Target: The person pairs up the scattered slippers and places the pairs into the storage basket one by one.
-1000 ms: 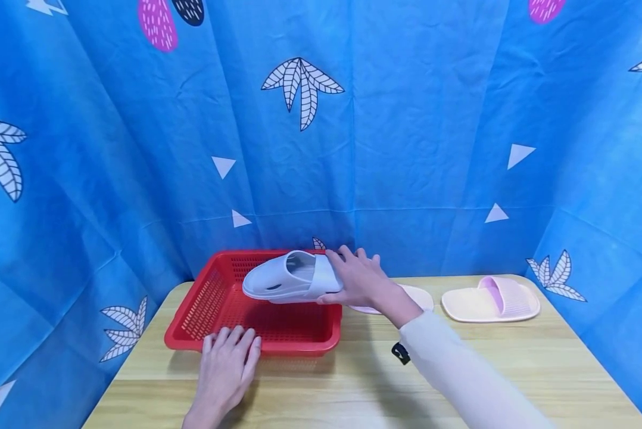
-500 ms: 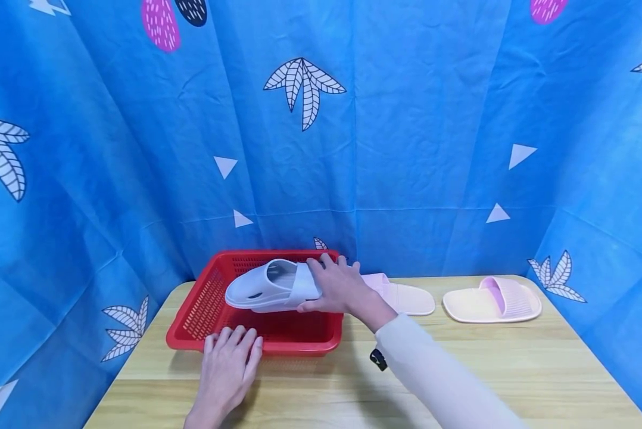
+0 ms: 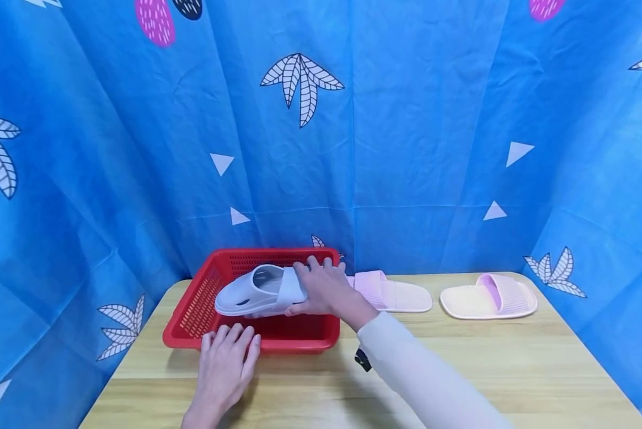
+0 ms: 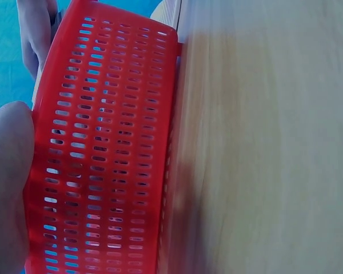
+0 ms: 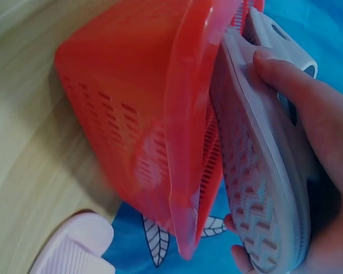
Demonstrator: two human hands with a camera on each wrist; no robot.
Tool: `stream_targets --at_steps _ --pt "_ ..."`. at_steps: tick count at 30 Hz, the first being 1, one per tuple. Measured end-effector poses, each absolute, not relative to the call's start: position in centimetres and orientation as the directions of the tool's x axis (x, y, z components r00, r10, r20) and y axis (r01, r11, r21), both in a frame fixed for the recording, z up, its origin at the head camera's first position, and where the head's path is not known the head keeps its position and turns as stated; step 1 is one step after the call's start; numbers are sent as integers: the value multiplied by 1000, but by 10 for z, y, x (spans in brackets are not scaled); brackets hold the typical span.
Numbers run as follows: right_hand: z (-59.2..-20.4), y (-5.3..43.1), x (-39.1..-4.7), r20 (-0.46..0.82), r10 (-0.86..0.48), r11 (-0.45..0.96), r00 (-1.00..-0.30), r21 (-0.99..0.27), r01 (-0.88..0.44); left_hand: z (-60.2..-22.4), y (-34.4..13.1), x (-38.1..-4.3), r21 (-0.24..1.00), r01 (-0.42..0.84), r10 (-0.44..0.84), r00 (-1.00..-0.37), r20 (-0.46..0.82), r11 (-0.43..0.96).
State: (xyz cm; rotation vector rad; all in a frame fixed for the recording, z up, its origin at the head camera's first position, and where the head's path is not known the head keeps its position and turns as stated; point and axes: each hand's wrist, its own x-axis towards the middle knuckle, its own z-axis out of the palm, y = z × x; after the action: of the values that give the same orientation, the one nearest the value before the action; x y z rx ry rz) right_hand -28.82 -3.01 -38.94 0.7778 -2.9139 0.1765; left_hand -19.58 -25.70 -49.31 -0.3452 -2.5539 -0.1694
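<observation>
behind the table: blue curtain (image 3: 407, 149) hung in folds.
wooden table (image 3: 460, 369): bears everything.
red basket (image 3: 307, 346): set mouth up at back left, so likely reached easily from above.
gray clog (image 3: 240, 298): held over basket opening, toe leftward; basket contact can't be told. probably gripped by the heel so the toe is kept free.
pink slippers (image 3: 516, 298): laid right of basket, well apart from each other.
right hand (image 3: 323, 289): wrapped round clog's heel; clog extends leftward from it.
left hand (image 3: 226, 364): laid on front rim, presumably for steadying; grip can't be told.
</observation>
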Motion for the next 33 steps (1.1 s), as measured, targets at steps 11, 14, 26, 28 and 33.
stream_targets --at_steps 11,14,26,28,33 --pt "-396 -51 -287 121 -524 847 -843 -24 -531 -494 -257 -198 44 318 235 -780 580 947" --pt "-398 -56 -286 111 -530 844 -841 -28 -536 -494 -257 -197 47 314 231 -784 576 948" --pt "-409 -66 -284 70 -527 848 -847 -31 -530 -492 -257 -197 44 310 231 -789 569 950" --pt "-411 -67 -284 63 -530 846 -846 -34 -532 -492 -257 -198 42 311 233 -790 568 950" --pt "-417 -69 -283 34 -532 842 -846 -79 -533 -492 -257 -196 41 311 233 -788 570 950"
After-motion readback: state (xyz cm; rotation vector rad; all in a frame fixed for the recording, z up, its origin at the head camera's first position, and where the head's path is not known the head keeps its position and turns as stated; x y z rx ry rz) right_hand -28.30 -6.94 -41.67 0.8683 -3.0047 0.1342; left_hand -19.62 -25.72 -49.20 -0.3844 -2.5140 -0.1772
